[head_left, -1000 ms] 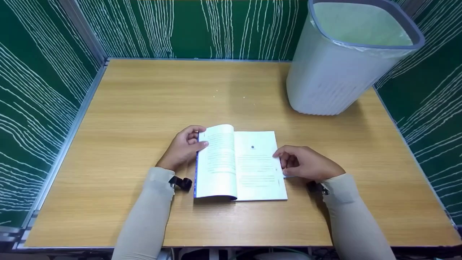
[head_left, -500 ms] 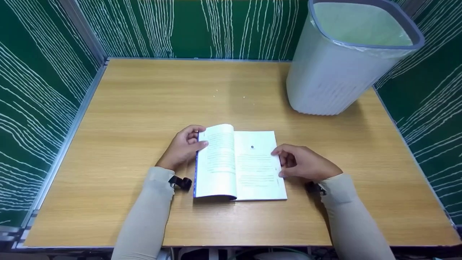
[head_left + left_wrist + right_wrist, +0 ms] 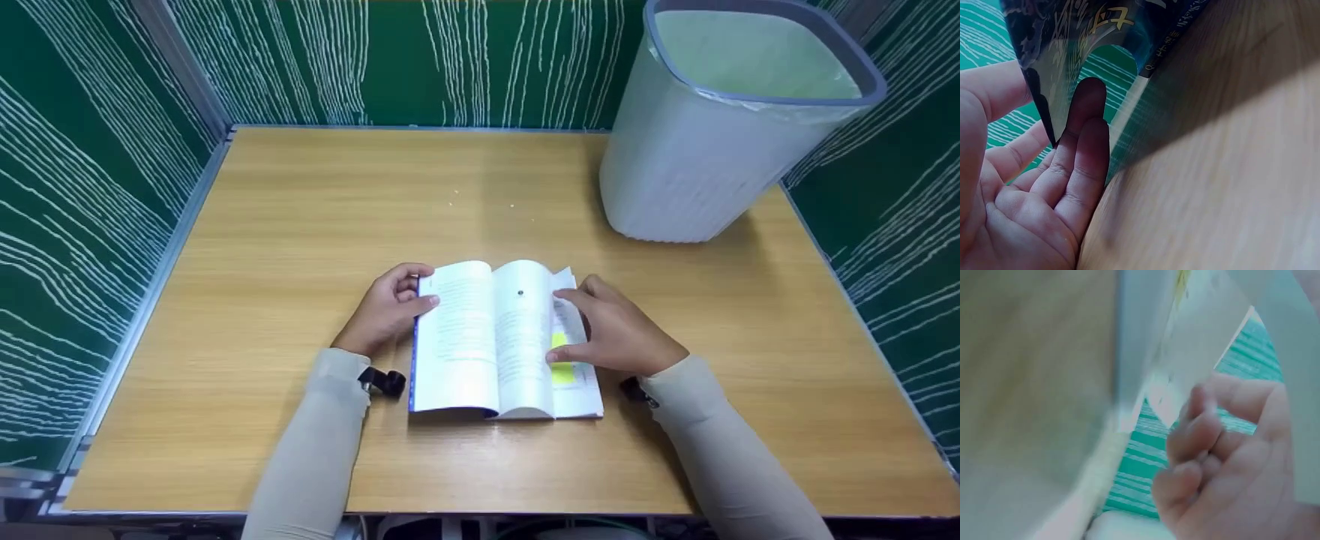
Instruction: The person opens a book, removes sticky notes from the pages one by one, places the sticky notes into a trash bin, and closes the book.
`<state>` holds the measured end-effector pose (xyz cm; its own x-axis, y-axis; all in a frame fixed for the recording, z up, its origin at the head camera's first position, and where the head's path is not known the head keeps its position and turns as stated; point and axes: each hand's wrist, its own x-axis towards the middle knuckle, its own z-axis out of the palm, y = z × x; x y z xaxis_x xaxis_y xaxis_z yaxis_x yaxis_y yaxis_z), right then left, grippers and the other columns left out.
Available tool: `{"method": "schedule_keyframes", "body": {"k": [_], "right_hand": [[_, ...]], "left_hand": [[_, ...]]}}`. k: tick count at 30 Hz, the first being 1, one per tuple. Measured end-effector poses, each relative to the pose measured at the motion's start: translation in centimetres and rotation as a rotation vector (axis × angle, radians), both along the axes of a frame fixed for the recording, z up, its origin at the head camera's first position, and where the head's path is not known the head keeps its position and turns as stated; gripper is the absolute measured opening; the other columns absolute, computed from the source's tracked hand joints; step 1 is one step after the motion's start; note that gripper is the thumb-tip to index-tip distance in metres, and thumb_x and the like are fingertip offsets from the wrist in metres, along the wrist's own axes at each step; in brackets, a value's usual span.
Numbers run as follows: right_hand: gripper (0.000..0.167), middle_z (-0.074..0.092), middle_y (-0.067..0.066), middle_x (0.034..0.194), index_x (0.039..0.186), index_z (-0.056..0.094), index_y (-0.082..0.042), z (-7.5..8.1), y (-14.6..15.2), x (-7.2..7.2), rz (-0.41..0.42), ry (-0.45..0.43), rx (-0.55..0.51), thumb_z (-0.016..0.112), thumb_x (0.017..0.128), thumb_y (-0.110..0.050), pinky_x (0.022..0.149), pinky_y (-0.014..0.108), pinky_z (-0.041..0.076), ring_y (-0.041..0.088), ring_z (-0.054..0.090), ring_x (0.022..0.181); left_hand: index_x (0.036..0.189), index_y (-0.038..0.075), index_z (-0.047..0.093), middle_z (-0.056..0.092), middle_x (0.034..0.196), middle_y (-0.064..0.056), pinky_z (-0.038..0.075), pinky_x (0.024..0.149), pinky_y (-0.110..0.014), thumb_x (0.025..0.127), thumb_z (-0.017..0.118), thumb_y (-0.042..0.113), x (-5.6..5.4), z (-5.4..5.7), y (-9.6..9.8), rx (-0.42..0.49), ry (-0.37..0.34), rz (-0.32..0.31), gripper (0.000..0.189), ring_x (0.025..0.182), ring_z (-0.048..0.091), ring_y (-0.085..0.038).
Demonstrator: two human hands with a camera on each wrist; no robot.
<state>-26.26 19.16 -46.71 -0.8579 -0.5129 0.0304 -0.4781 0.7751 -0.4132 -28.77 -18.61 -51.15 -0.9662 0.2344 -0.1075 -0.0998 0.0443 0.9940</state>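
An open book (image 3: 454,352) lies near the front of the table. My left hand (image 3: 379,315) holds its left side, thumb on the page and fingers behind the cover. In the left wrist view, the dark printed cover (image 3: 1112,25) slants up off the table beside the left fingers. A curved stack of pages (image 3: 523,345) stands up from the book's right half, its free edge between the thumb and index finger of my right hand (image 3: 622,330). Under that stack, a page with a yellow patch (image 3: 564,373) shows. The right wrist view is blurred, with pages around the curled fingers.
A tall light-grey bin (image 3: 675,165) with a liner stands at the table's back right. Green panels with white streaks (image 3: 405,64) wall the wooden table (image 3: 322,202) at the back and sides. A few tiny white specks lie behind the book.
My right hand has moved left from the book's right edge, lifting a stack of pages that now curves upward. The page with the yellow patch has come into view. My left hand keeps its hold.
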Motion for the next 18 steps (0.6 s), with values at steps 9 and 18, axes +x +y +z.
{"method": "schedule_keyframes", "body": {"k": [9, 18], "right_hand": [[0.082, 0.041, 0.016, 0.162, 0.138, 0.068, -0.020, 3.5, -3.0, 0.0, 0.092, 0.008, 0.220, 0.046, 0.091, -0.083, 0.120, 0.073, 0.013, 0.038, 0.033, 0.151], [0.114, 0.041, 0.027, 0.159, 0.164, 0.020, -0.003, 3.2, -4.8, -0.1, 0.022, -0.216, 0.325, 0.061, 0.087, -0.077, 0.123, 0.064, 0.025, 0.043, 0.040, 0.148]], "left_hand": [[0.132, 0.015, 0.062, 0.060, 0.116, -0.013, 0.058, 0.075, -0.026, 0.090, 0.080, 0.013, -0.1, -0.2, 0.0, 0.027, -0.016, 0.000, 0.045, 0.089, 0.061, -0.019], [0.133, 0.014, 0.061, 0.059, 0.115, -0.013, 0.055, 0.070, -0.023, 0.091, 0.080, 0.012, -0.1, 0.1, -0.1, 0.037, -0.023, -0.007, 0.047, 0.085, 0.058, -0.017]]}}
